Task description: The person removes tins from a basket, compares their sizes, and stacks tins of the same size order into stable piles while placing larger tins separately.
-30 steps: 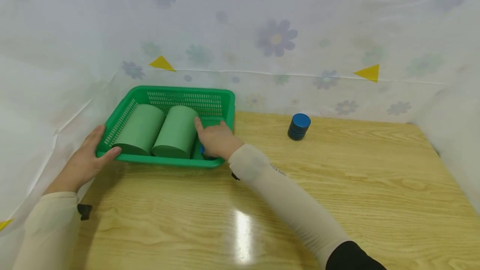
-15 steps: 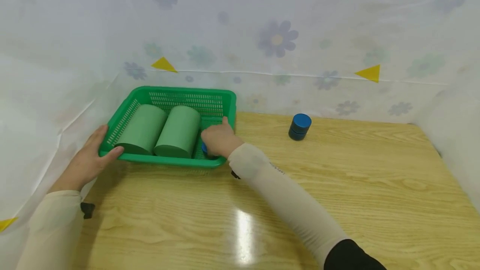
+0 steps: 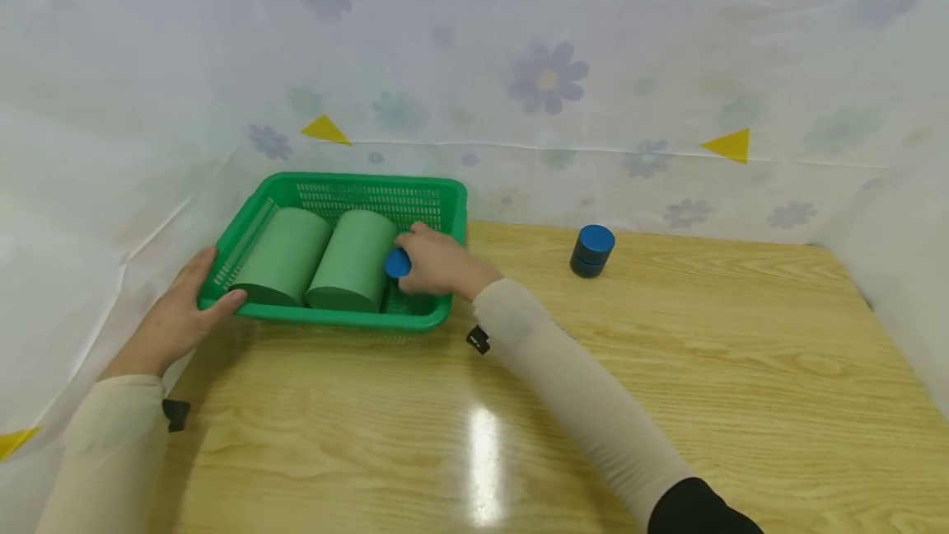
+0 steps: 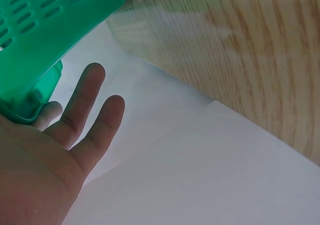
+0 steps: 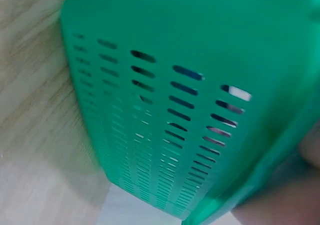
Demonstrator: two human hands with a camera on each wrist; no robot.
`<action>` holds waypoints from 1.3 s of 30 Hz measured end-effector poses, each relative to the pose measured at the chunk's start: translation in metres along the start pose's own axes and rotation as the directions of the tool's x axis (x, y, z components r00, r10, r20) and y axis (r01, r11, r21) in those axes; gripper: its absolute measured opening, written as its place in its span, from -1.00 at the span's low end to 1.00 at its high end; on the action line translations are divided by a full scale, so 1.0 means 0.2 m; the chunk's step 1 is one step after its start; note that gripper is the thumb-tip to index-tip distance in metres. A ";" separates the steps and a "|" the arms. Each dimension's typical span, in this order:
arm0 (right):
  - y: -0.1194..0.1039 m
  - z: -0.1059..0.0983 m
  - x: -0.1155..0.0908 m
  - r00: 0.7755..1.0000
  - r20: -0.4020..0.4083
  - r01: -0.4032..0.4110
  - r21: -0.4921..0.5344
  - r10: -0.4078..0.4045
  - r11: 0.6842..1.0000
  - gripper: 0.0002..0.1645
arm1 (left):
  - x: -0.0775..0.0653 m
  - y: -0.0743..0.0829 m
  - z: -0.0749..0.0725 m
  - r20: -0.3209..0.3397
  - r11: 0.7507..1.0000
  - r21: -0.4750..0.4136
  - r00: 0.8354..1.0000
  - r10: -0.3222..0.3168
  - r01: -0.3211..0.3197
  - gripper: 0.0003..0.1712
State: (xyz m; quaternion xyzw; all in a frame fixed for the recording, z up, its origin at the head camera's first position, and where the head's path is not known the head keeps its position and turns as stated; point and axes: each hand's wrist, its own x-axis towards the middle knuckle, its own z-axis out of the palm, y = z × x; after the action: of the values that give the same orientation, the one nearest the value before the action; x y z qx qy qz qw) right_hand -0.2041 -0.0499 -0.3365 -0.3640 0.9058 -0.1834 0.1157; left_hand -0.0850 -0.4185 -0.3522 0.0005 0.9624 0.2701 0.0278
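Observation:
My left hand (image 3: pixel 174 320) holds the front left corner of a green plastic basket (image 3: pixel 334 318), its thumb over the front rim. In the left wrist view, two fingers (image 4: pixel 90 90) of that hand spread out below the basket. Inside the basket, two light green cylinders (image 3: pixel 282 258) lie side by side on the left and middle. My right hand (image 3: pixel 437 260) is over the right part of the basket and grips a blue round-ended object (image 3: pixel 398 263), mostly hidden by the hand. Its round end faces the nearer green cylinder (image 3: pixel 354 260).
A dark blue cylindrical container (image 3: pixel 592 250) with a groove around it stands upright on the wooden table (image 3: pixel 667 369), right of the basket. A white flower-patterned sheet (image 3: pixel 549 77) hangs behind and at the sides, with yellow triangles (image 3: pixel 730 145) on it.
My right hand has risen slightly and turned within the basket, bringing the blue object's round end into sight. Its extended index finger has curled in. My left hand stays at the corner.

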 end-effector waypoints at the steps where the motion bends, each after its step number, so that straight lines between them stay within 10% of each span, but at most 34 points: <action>1: 0.01 -0.01 -0.01 1.000 -0.016 0.002 0.056 -0.002 0.998 -0.26 | 0.00 0.00 0.00 0.000 1.000 0.000 1.000 0.000 0.000 0.05; 13: 0.11 -0.12 -0.15 0.971 -0.236 0.153 0.533 -0.028 0.832 -0.28 | 0.01 0.01 0.00 -0.005 1.000 -0.003 1.000 0.017 -0.017 0.03; 22: 0.17 -0.15 -0.26 0.937 -0.347 0.226 0.661 0.024 0.716 -0.26 | 0.01 -0.03 0.00 -0.026 0.999 -0.002 0.999 0.036 -0.036 0.01; 39: 0.38 -0.23 -0.58 0.884 -0.445 0.222 0.665 0.140 0.713 -0.25 | 0.00 -0.03 0.02 -0.012 1.000 0.001 0.999 0.030 -0.030 0.01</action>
State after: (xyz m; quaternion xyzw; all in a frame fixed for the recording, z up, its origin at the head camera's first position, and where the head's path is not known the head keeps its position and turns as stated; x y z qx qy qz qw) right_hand -0.1850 0.0933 -0.3186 -0.2586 0.7599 -0.5960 0.0200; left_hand -0.0837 -0.4224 -0.3588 0.0132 0.9626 0.2698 0.0180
